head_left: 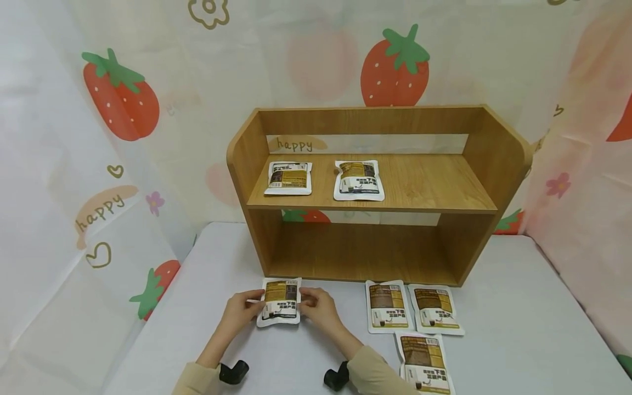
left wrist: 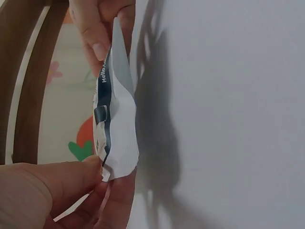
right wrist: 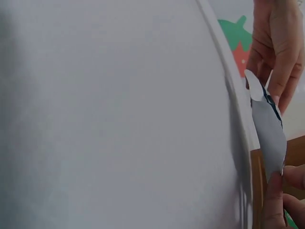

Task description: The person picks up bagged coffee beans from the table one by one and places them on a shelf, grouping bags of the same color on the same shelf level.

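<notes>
A white, brown and yellow printed pouch point(head_left: 280, 302) is held between my two hands, just in front of the wooden shelf's lower edge. My left hand point(head_left: 240, 311) pinches its left side, thumb on the printed face. On the opposite side, my right hand point(head_left: 321, 310) pinches the right edge. Seen edge-on in the left wrist view, the pouch point(left wrist: 116, 114) hangs a little off the white table, its shadow beside it. The right wrist view shows the pouch point(right wrist: 269, 131) gripped at both ends, with its pale back facing the camera.
A two-tier wooden shelf point(head_left: 419, 181) stands at the back of the white table point(head_left: 518, 318). Two similar pouches lie on its upper board, one at the left point(head_left: 289, 178) and one near the middle point(head_left: 358, 181). Three more pouches point(head_left: 389, 307) lie on the table at the right.
</notes>
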Motion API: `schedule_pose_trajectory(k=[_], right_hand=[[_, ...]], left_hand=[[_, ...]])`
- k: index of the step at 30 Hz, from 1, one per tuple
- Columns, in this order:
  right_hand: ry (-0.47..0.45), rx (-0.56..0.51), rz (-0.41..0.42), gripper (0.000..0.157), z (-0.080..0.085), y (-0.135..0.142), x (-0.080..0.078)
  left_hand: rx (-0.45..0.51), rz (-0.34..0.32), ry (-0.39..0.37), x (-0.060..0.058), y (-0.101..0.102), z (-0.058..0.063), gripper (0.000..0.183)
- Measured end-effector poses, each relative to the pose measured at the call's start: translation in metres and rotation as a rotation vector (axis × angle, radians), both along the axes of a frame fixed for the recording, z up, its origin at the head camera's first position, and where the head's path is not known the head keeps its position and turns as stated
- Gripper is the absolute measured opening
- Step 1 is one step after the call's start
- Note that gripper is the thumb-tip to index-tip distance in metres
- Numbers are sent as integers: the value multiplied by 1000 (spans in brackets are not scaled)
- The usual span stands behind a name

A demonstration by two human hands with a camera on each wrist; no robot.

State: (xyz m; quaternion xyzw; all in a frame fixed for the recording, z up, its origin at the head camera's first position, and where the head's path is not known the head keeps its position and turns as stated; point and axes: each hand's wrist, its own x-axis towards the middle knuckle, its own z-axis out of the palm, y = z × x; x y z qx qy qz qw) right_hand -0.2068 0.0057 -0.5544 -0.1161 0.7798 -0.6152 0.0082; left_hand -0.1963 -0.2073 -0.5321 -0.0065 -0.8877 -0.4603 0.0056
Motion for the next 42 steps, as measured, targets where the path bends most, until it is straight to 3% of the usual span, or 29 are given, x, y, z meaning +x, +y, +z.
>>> schedule_pose_trajectory(k=[8, 16, 25, 32, 42], right_hand=[[-13, -33, -25, 39, 16, 15, 0], [-54, -76, -40, 39, 35, 30, 4], [-47, -88, -37, 39, 87, 50, 20], [15, -26, -77, 39, 83, 67, 8], [-14, -37, -109, 38, 109, 94, 13]], left_hand=[[56, -7, 2, -1, 12, 11, 32], [107, -28, 51, -1, 23, 26, 31], [147, -39, 80, -3, 39, 45, 31], [212, -73, 124, -5, 53, 63, 33], [289, -126, 163, -6, 74, 84, 33]])
